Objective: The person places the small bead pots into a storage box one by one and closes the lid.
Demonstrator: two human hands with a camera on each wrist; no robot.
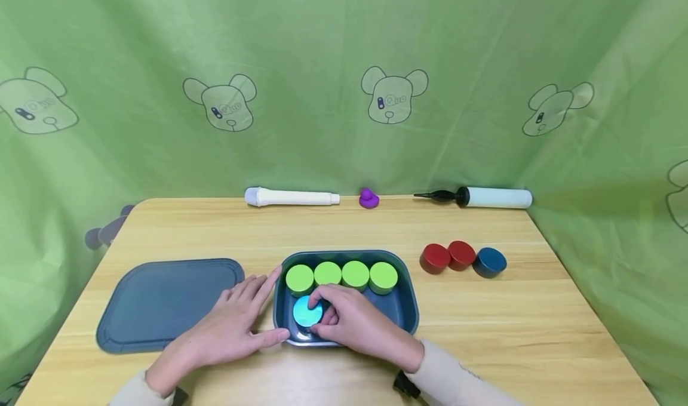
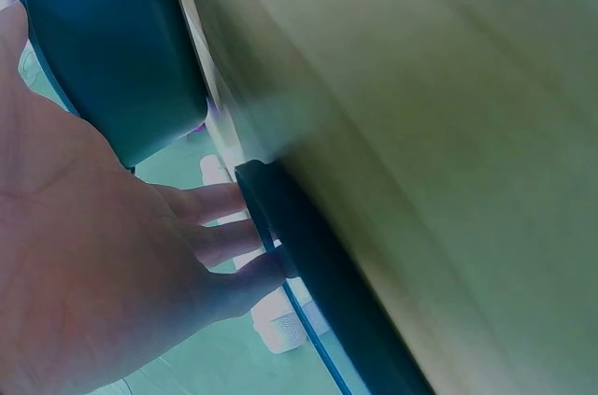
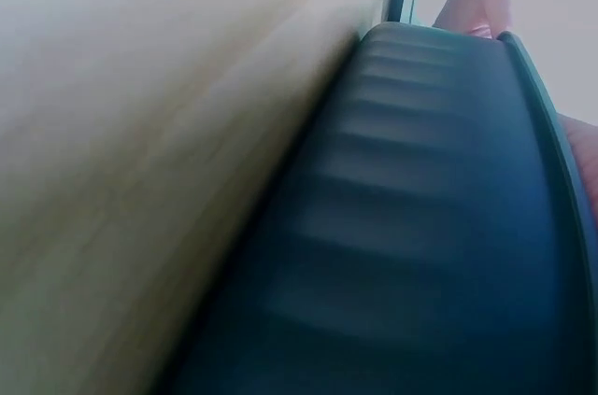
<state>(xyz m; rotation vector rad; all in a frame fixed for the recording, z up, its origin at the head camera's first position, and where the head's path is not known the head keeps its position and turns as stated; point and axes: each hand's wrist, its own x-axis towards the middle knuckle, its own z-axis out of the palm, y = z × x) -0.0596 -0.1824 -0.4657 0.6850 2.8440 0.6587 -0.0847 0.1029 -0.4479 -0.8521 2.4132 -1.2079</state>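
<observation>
Inside a dark blue rectangular box (image 1: 412,301), my right hand (image 1: 360,322) pinches a short cylinder with a shiny light-blue top (image 1: 307,311), thumb and index finger at its sides. It is in the front left of the box. Behind it stands a row of several green cylinders (image 1: 299,279). My left hand (image 1: 231,319) spreads its fingers, with index finger and thumb at the box's left edge; its other fingers are near the dark blue lid (image 1: 166,301). In the right wrist view the box wall (image 3: 402,199) hides most of the right hand.
To the right of the box stand two red cylinders (image 1: 435,258) and a dark blue cylinder (image 1: 490,262). Along the back edge of the wooden table (image 1: 510,322) lie a white microphone (image 1: 292,197), a small purple duck-like object (image 1: 368,199) and a hand pump (image 1: 484,197). Green cloth hangs behind.
</observation>
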